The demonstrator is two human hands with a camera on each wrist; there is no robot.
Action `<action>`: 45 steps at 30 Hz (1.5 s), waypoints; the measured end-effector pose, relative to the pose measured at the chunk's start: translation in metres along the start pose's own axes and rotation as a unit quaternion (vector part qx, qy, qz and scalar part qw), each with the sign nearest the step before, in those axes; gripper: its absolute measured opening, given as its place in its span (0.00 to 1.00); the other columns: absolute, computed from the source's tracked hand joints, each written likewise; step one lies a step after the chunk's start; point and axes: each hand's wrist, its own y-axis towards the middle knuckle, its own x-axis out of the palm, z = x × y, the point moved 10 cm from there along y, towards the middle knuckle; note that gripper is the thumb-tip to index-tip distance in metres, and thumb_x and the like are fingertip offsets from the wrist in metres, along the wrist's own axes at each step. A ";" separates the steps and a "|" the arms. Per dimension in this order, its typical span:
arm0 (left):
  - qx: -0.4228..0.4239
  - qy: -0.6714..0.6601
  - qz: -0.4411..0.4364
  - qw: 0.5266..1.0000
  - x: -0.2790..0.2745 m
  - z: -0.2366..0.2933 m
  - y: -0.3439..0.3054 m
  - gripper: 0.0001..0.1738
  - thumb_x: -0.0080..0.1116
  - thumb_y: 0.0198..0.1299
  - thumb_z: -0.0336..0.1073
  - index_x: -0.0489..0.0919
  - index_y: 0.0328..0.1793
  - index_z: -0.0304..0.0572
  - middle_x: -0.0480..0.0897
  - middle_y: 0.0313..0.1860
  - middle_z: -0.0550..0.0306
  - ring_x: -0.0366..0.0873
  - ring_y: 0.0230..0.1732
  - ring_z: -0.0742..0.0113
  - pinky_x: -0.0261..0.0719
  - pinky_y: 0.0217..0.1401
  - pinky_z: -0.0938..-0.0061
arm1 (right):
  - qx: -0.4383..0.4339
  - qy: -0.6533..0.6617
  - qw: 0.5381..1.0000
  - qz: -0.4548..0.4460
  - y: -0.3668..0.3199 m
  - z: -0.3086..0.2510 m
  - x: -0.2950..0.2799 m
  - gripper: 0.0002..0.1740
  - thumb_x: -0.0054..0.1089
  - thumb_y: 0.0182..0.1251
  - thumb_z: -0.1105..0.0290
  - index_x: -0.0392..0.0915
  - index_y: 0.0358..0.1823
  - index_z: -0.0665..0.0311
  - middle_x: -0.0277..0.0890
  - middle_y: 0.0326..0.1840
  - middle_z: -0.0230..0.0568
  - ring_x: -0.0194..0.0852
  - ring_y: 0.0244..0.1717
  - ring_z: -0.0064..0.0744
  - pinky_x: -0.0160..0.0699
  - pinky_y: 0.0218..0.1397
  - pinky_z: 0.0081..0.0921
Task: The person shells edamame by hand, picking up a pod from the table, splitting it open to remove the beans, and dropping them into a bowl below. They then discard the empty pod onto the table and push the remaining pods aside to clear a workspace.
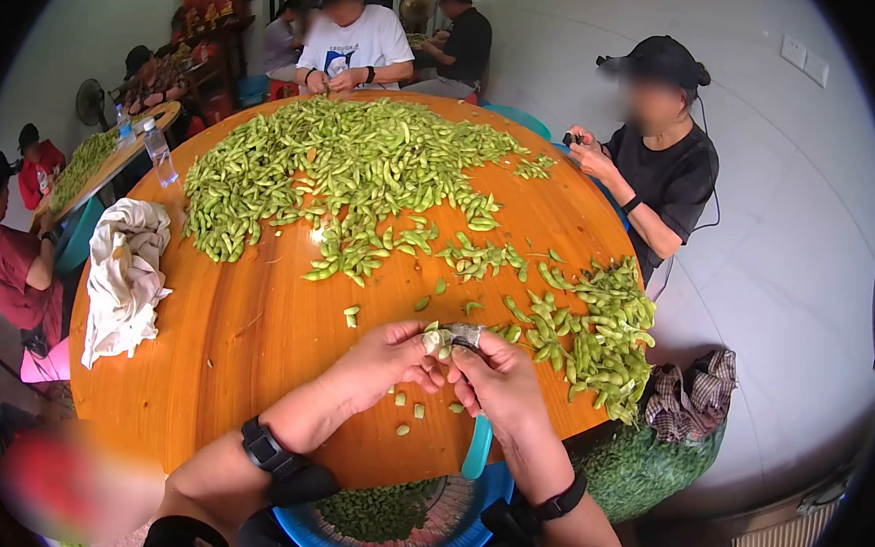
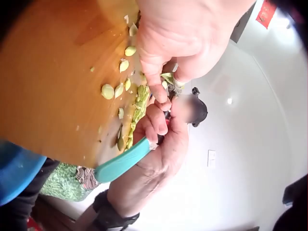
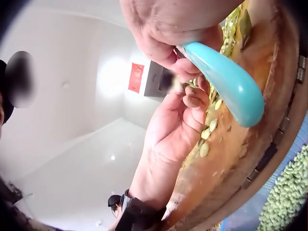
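Note:
My left hand (image 1: 387, 361) pinches a green soybean pod (image 1: 435, 340) over the near part of the table. Beside it my right hand (image 1: 511, 388) grips a tool by its smooth teal handle (image 1: 478, 448), whose rounded end sticks out below the palm. The tool's working end is hidden among the fingers, and I cannot tell its kind. Both hands' fingertips meet around the pod. In the right wrist view the teal handle (image 3: 228, 86) runs out from under the right hand, with the left hand (image 3: 168, 130) beyond it. Several loose shelled beans (image 2: 108, 91) lie below the hands.
A large pod heap (image 1: 364, 159) covers the table's far side; a smaller pile (image 1: 604, 334) lies right. Below the edge, a blue basin (image 1: 493, 498) holds shelled beans. A white cloth (image 1: 125, 279) and bottle (image 1: 159, 151) stand left. A full green sack (image 1: 661, 473) is at right. People sit around.

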 end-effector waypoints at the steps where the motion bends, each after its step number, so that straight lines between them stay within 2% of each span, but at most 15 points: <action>1: 0.001 -0.002 0.001 1.000 0.000 0.000 0.000 0.14 0.49 0.71 0.39 0.75 0.52 0.36 0.81 0.36 0.57 0.79 0.33 0.70 0.80 0.38 0.76 | -0.005 -0.001 1.000 0.004 -0.002 -0.002 0.001 0.06 0.52 0.71 0.72 0.78 0.39 0.64 0.72 0.21 0.28 0.62 0.13 0.13 0.54 0.12 0.14; 7: 0.009 -0.078 0.046 0.996 -0.005 0.000 -0.003 0.12 0.48 0.70 0.37 0.77 0.45 0.36 0.79 0.35 0.57 0.77 0.30 0.71 0.77 0.33 0.77 | -0.018 0.020 0.999 0.019 -0.009 0.000 0.002 0.06 0.51 0.71 0.73 0.78 0.40 0.64 0.72 0.23 0.29 0.63 0.14 0.13 0.57 0.13 0.14; 12: -0.002 -0.011 0.060 0.998 -0.007 -0.004 -0.003 0.11 0.43 0.67 0.32 0.76 0.41 0.36 0.78 0.32 0.59 0.74 0.27 0.73 0.74 0.28 0.78 | -0.044 -0.019 0.999 0.012 -0.018 0.004 0.009 0.06 0.51 0.71 0.73 0.78 0.41 0.64 0.72 0.23 0.28 0.63 0.15 0.13 0.59 0.14 0.14; 16: -0.030 0.071 0.046 0.996 -0.009 -0.016 0.000 0.11 0.42 0.67 0.32 0.76 0.43 0.35 0.77 0.32 0.59 0.73 0.27 0.74 0.73 0.28 0.79 | -0.011 0.017 1.000 0.022 -0.016 0.014 0.000 0.06 0.51 0.71 0.73 0.77 0.41 0.64 0.72 0.23 0.28 0.64 0.15 0.13 0.59 0.14 0.13; 18: -0.036 0.061 0.022 0.997 -0.011 -0.022 0.001 0.11 0.48 0.69 0.36 0.75 0.50 0.36 0.79 0.32 0.61 0.74 0.27 0.76 0.70 0.28 0.82 | 0.007 0.071 0.997 0.019 -0.014 0.019 -0.003 0.06 0.51 0.71 0.73 0.77 0.40 0.64 0.73 0.23 0.28 0.64 0.14 0.13 0.59 0.14 0.13; 21: 0.009 0.035 -0.020 0.999 0.006 -0.004 0.000 0.12 0.48 0.70 0.39 0.75 0.49 0.38 0.77 0.31 0.62 0.71 0.27 0.78 0.68 0.29 0.82 | 0.005 0.046 0.999 0.025 -0.010 0.016 -0.002 0.06 0.51 0.71 0.72 0.77 0.40 0.64 0.74 0.23 0.29 0.64 0.14 0.13 0.59 0.13 0.13; 25: 0.029 0.142 -0.037 0.989 0.002 -0.004 0.000 0.11 0.45 0.73 0.39 0.75 0.48 0.40 0.73 0.28 0.66 0.67 0.27 0.79 0.65 0.29 0.83 | 0.013 0.077 0.997 0.014 -0.009 0.017 -0.003 0.06 0.52 0.71 0.72 0.77 0.42 0.65 0.74 0.25 0.30 0.65 0.14 0.15 0.60 0.13 0.15; 28: 0.020 0.090 -0.050 0.995 0.006 -0.004 0.000 0.10 0.45 0.73 0.37 0.75 0.46 0.40 0.72 0.27 0.67 0.67 0.26 0.79 0.65 0.29 0.83 | 0.008 0.120 0.993 0.004 -0.007 0.020 -0.007 0.08 0.53 0.69 0.73 0.78 0.46 0.65 0.76 0.27 0.35 0.66 0.15 0.19 0.61 0.14 0.17; 32: -0.019 0.002 -0.001 1.000 -0.001 -0.006 0.000 0.09 0.47 0.71 0.36 0.75 0.47 0.40 0.72 0.27 0.66 0.66 0.26 0.79 0.64 0.28 0.83 | 0.016 0.123 0.992 0.006 -0.006 0.017 -0.005 0.09 0.54 0.69 0.73 0.78 0.48 0.65 0.76 0.27 0.36 0.66 0.14 0.19 0.61 0.14 0.17; 35: -0.045 0.117 0.012 0.992 -0.011 -0.004 -0.003 0.09 0.48 0.70 0.35 0.75 0.46 0.38 0.73 0.28 0.65 0.68 0.25 0.79 0.67 0.27 0.82 | 0.008 0.143 0.989 0.032 -0.004 0.009 -0.017 0.09 0.54 0.69 0.74 0.77 0.48 0.65 0.76 0.26 0.36 0.66 0.14 0.19 0.60 0.14 0.16; 37: -0.052 0.265 -0.019 0.963 -0.008 -0.001 -0.009 0.08 0.48 0.68 0.32 0.77 0.47 0.40 0.74 0.31 0.66 0.69 0.28 0.79 0.69 0.30 0.82 | -0.014 0.142 0.987 0.080 -0.004 0.004 -0.040 0.08 0.52 0.70 0.74 0.77 0.46 0.65 0.75 0.25 0.34 0.64 0.13 0.17 0.59 0.13 0.15; 38: -0.010 0.363 -0.028 0.931 -0.007 0.010 -0.012 0.08 0.50 0.64 0.32 0.79 0.44 0.40 0.76 0.32 0.63 0.73 0.29 0.72 0.73 0.34 0.76 | -0.015 0.132 0.986 0.104 -0.006 0.002 -0.054 0.08 0.52 0.69 0.75 0.77 0.46 0.65 0.75 0.24 0.35 0.64 0.13 0.17 0.59 0.13 0.16; 39: -0.010 0.367 -0.032 0.930 -0.011 0.010 -0.014 0.08 0.50 0.64 0.32 0.79 0.44 0.40 0.76 0.32 0.63 0.73 0.29 0.72 0.73 0.34 0.76 | -0.021 0.115 0.986 0.120 -0.005 0.005 -0.070 0.08 0.50 0.69 0.75 0.77 0.46 0.65 0.75 0.23 0.35 0.63 0.12 0.17 0.58 0.12 0.15; 41: 0.146 0.565 0.004 0.812 -0.008 0.036 -0.021 0.07 0.55 0.61 0.33 0.81 0.41 0.40 0.79 0.34 0.55 0.77 0.30 0.59 0.75 0.37 0.70 | -0.022 0.077 0.982 0.173 -0.009 0.011 -0.106 0.06 0.51 0.69 0.74 0.77 0.41 0.67 0.74 0.23 0.35 0.63 0.12 0.19 0.58 0.12 0.16; 45: 0.177 0.584 0.122 0.783 -0.006 0.075 -0.013 0.07 0.57 0.58 0.34 0.81 0.38 0.39 0.79 0.38 0.46 0.79 0.37 0.44 0.78 0.42 0.59 | -0.017 0.066 0.986 0.152 -0.013 0.006 -0.109 0.07 0.50 0.69 0.73 0.73 0.32 0.67 0.74 0.23 0.35 0.61 0.10 0.19 0.56 0.11 0.16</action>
